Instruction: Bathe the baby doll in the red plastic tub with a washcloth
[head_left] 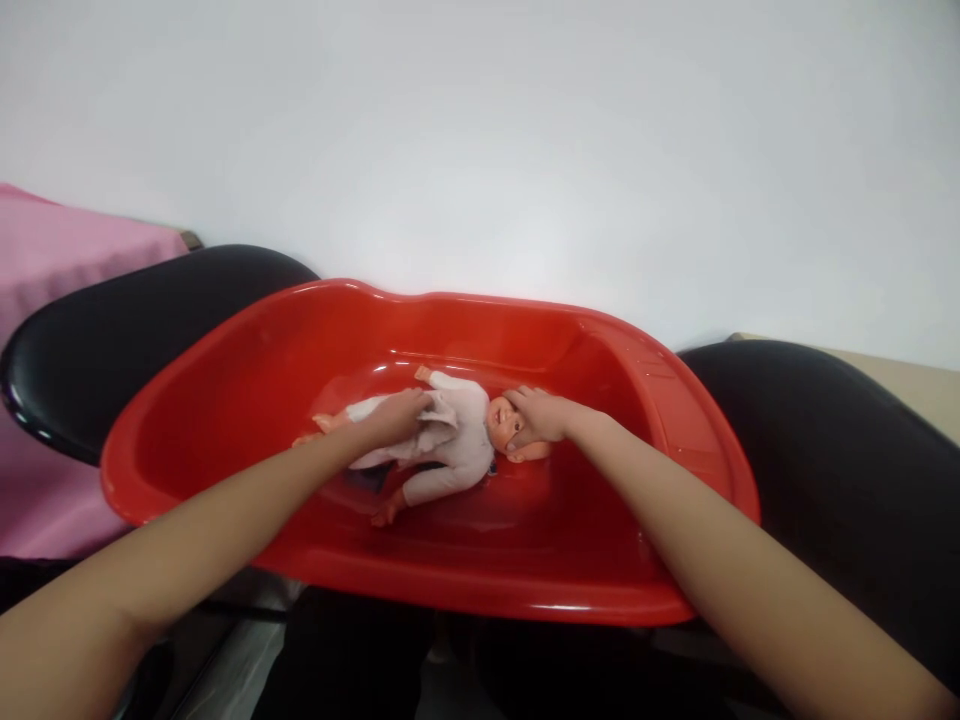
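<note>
A baby doll (466,430) in a pale long-sleeved top and light trousers lies on its back inside a red baby bathtub (480,604). Its head points right and its feet point left. My left hand (403,412) is closed on the lower hem of the doll's top (441,418), which is bunched up at the fingers. Over at the head, my right hand (544,414) curls its fingers around the side and top of the doll's head (504,424). Both of the doll's arms are spread out to the sides. Something dark shows under the doll, too hidden to name.
Black rounded seats or chair tops flank the tub, one on the left (127,340) and one on the right (810,450). A pink cloth (67,250) drapes at the far left. Behind the tub rises a white wall (480,140).
</note>
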